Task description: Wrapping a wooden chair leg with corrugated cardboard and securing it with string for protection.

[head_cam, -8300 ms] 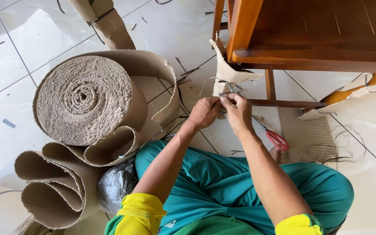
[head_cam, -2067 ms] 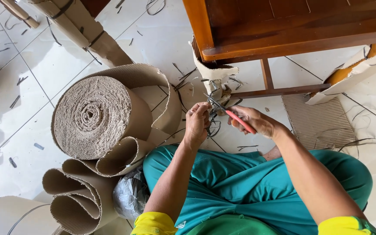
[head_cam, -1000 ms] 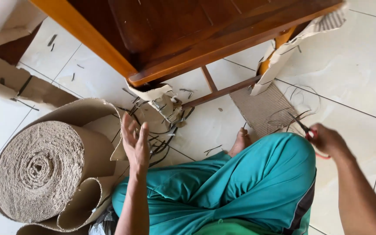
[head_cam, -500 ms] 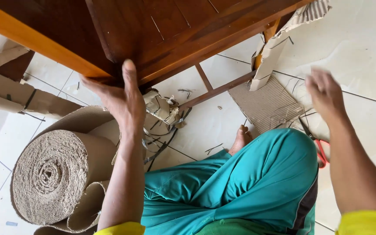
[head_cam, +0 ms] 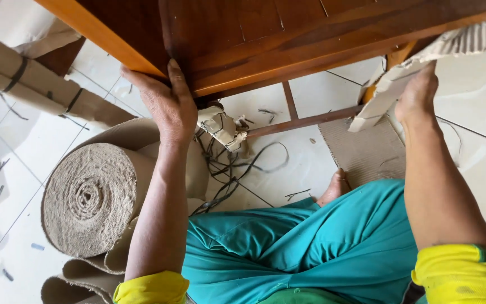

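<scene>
My left hand (head_cam: 167,107) clasps the near corner of the wooden table (head_cam: 288,39), fingers curled over its edge. My right hand (head_cam: 417,95) presses the cardboard-wrapped leg (head_cam: 386,93); its grasp is probably closed, but partly hidden. The table looks heavy, rigid and smooth, so I hold the frame, not the loose wrap (head_cam: 220,126).

Bright daylight, glare on floor tiles (head_cam: 321,163), sharp, slight edge distortion.
</scene>
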